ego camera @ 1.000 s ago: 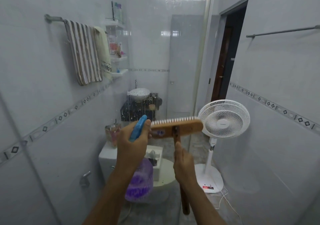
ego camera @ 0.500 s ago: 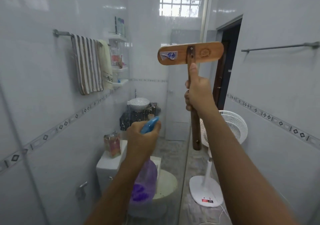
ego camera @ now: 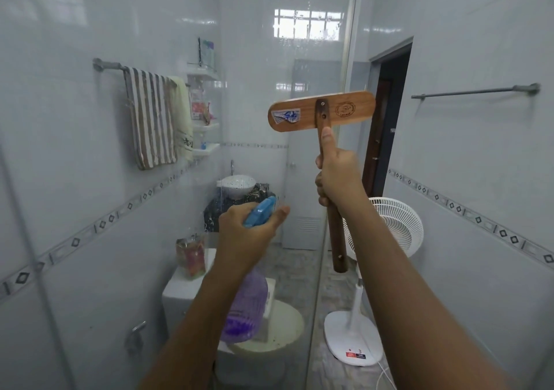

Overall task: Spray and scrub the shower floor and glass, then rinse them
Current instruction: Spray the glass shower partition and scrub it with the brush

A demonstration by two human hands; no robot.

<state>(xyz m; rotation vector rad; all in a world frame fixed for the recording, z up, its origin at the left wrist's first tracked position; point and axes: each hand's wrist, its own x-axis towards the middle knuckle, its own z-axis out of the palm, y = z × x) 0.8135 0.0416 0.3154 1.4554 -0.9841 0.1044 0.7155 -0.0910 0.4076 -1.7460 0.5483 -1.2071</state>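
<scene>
My left hand [ego camera: 245, 233] grips a spray bottle [ego camera: 244, 308] with a purple body and a blue trigger head, pointed at the shower glass [ego camera: 269, 164] in front of me. Drops and streaks run down the glass around the middle. My right hand [ego camera: 335, 176] holds the wooden handle of a scrub brush [ego camera: 322, 110], thumb up along the handle. The brush head is raised at chest height with its wooden back toward me, against or very near the glass close to its right edge. The shower floor is out of view.
Through the glass I see a toilet [ego camera: 263, 326], a small basin [ego camera: 236, 184], corner shelves [ego camera: 205, 128] and a striped towel on a rail [ego camera: 150, 116]. A white standing fan [ego camera: 386, 230] stands right of the glass edge, near a dark doorway [ego camera: 386, 113]. Tiled walls close in on both sides.
The brush rose from waist height, bristles up, to high on the glass with its back toward me, then came down a little. My left hand kept the spray bottle aimed at the glass.
</scene>
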